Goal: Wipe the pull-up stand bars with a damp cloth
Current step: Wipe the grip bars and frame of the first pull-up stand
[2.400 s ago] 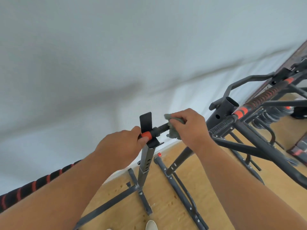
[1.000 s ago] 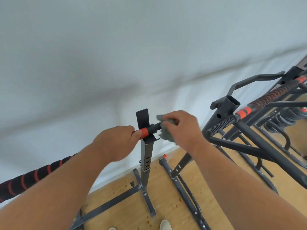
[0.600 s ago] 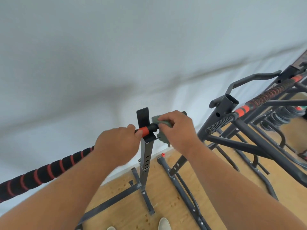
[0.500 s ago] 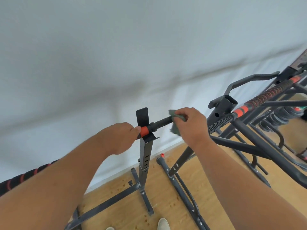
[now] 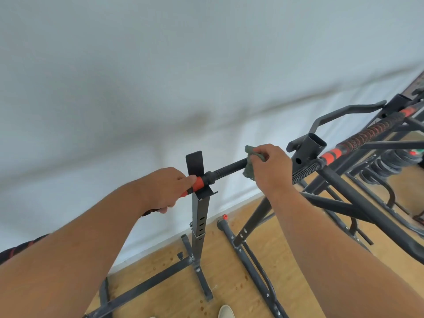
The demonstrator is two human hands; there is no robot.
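A black ribbed bar point(image 5: 227, 169) with an orange band point(image 5: 199, 182) lies across the cradle of a dark upright post point(image 5: 200, 216). My left hand point(image 5: 164, 190) grips the bar at the orange band, just left of the cradle. My right hand point(image 5: 269, 168) holds a grey-green cloth point(image 5: 249, 164) wrapped over the bar, to the right of the cradle. The bar runs on past my right hand as a ribbed section point(image 5: 306, 171) toward the pull-up stand frame point(image 5: 339, 198).
A white wall point(image 5: 160, 76) rises straight ahead. The post's base legs point(image 5: 160, 278) and a low dark bar with an orange tip point(image 5: 243, 251) cross the wooden floor. Weight plates point(image 5: 390, 166) sit at the right. A black-and-red padded bar point(image 5: 13, 251) pokes in at the left.
My right hand with the cloth slid left to the cradle, then right again along the bar, baring the ribbed section. My left hand kept its grip at the orange band.
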